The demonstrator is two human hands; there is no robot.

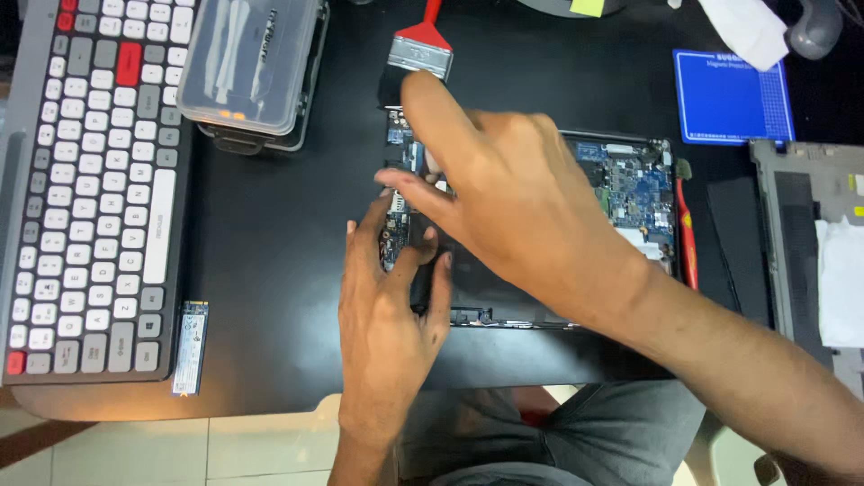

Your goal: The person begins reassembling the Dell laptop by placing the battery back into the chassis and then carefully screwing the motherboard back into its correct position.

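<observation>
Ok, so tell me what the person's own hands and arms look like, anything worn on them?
Both the left hand and the right hand are bare: no gloves, and no rings, watch or wristband that show. Both forearms are uncovered as far as the picture reaches, with no sleeve in view. The fingernails are short and plain.

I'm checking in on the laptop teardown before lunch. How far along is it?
Done: the bottom cover lies off to the right, the board is bare, and a small storage stick lies by the keyboard. In hand: the left hand steadies the laptop's left edge while the right hand works above it. Left: the board still sits in the case.
</observation>
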